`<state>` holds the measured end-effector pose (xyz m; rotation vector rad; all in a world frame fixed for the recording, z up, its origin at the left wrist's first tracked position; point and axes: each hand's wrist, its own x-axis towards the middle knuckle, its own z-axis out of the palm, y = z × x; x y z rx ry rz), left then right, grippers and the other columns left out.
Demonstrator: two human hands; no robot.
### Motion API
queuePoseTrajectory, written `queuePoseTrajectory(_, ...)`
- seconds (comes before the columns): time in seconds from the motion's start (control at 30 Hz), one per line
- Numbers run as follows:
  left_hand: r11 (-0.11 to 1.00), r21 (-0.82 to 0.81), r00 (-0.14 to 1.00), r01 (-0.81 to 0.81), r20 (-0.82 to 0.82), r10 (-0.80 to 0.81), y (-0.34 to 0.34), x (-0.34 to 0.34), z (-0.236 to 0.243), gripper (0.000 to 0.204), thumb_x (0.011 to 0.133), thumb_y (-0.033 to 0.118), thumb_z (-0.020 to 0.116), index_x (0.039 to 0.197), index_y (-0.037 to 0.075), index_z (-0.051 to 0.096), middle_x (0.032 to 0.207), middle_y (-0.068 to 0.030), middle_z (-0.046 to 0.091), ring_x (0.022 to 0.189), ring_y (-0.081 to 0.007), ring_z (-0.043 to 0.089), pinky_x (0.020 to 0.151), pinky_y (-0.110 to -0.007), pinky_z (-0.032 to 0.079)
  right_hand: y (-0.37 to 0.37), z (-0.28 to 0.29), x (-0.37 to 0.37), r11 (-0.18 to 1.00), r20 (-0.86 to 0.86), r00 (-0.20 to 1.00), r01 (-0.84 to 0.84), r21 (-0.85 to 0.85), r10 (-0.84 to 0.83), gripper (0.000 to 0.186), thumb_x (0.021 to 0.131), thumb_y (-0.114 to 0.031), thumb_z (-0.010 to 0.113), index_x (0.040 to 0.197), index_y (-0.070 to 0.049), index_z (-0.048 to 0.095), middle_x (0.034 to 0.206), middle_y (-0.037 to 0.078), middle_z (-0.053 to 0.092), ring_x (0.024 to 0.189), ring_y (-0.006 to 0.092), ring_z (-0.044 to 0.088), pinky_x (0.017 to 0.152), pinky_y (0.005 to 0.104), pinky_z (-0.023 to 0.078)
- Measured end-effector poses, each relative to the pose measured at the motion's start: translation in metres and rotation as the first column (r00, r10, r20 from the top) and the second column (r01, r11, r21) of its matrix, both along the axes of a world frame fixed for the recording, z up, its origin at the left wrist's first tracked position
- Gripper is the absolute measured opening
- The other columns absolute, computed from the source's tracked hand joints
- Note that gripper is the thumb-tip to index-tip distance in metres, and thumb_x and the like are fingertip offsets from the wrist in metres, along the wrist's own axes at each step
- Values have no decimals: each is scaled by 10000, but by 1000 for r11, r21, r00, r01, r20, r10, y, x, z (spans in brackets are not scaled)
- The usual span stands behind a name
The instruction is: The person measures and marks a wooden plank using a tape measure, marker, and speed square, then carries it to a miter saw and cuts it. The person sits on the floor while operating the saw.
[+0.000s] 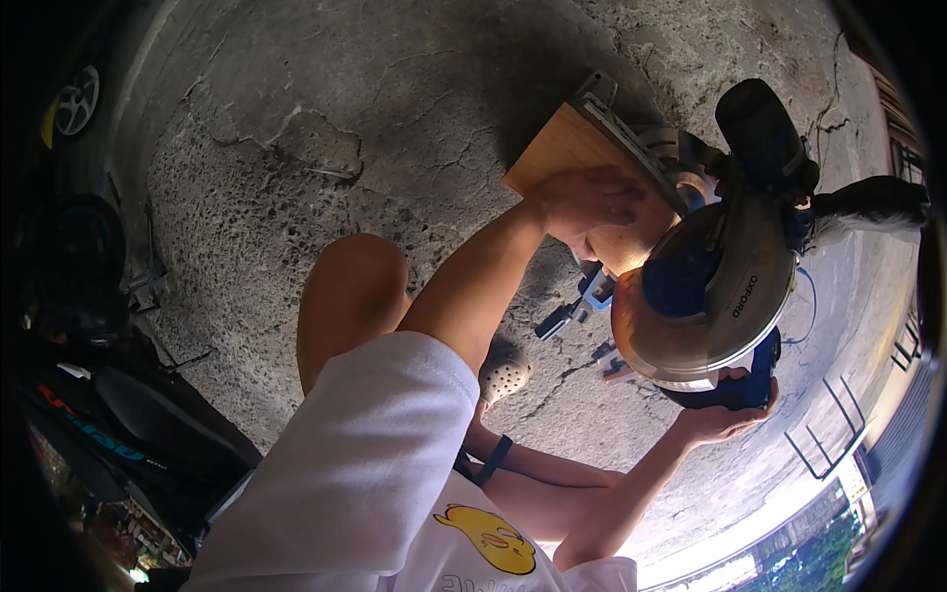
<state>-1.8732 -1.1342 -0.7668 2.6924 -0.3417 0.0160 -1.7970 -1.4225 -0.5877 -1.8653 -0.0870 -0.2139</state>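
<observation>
Head view: left hand (582,202) lay flat on wooden board (572,158), miter saw (710,286) at four o'clock, right hand (725,414) gripping its handle.

The concrete floor (395,128) is being lit by harsh daylight; glare is being thrown lower right, edges being bent and darkened.
</observation>
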Motion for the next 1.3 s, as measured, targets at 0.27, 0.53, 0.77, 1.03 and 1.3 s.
queuePoseTrajectory(0.27, 998, -55, 996, -31, 80, 35, 1, -2, -1, 742, 638, 503, 873, 1276, 184, 673, 1501, -56, 476, 1452, -301, 370, 1243, -449, 261, -1, -3, 1, 1000, 21, 1000, 19, -6, -18, 623, 1095, -590, 271, 1308, -65, 530, 1112, 114, 557, 793, 173, 611, 620, 244, 586)
queuePoseTrajectory(0.53, 998, -60, 997, -35, 73, 40, 1, -3, 2, 743, 635, 495, 875, 1278, 185, 665, 1482, -57, 486, 1436, -313, 384, 1248, -447, 260, -5, -5, 1, 1000, 20, 1000, -23, -13, 23, 620, 1102, -574, 237, 1308, -68, 530, 1107, 105, 560, 790, 162, 613, 630, 239, 605)
queuePoseTrajectory(0.77, 999, -30, 998, -31, 45, 32, 1, -2, -2, 755, 661, 536, 846, 1309, 199, 656, 1544, -66, 442, 1460, -321, 367, 1253, -467, 248, -7, -6, 3, 994, 48, 999, 16, -110, -11, 632, 1105, -568, 205, 1306, -73, 542, 1118, 99, 558, 800, 163, 619, 637, 233, 619)
queuePoseTrajectory(1.03, 1000, -1, 997, -24, 68, 24, 0, -2, -3, 741, 659, 534, 839, 1293, 193, 665, 1537, -76, 454, 1460, -307, 370, 1247, -475, 248, -6, -6, 2, 996, 67, 998, -2, -90, 8, 608, 1111, -547, 212, 1299, -76, 548, 1179, 91, 542, 854, 167, 618, 666, 236, 620)
queuePoseTrajectory(1.3, 999, -36, 996, -26, 87, 29, 0, -2, -4, 736, 638, 492, 868, 1279, 186, 672, 1526, -77, 461, 1458, -312, 372, 1243, -475, 260, -16, -10, 4, 987, 65, 998, 34, -160, -24, 639, 1109, -551, 172, 1290, -86, 572, 1193, 78, 551, 923, 164, 615, 737, 242, 626)
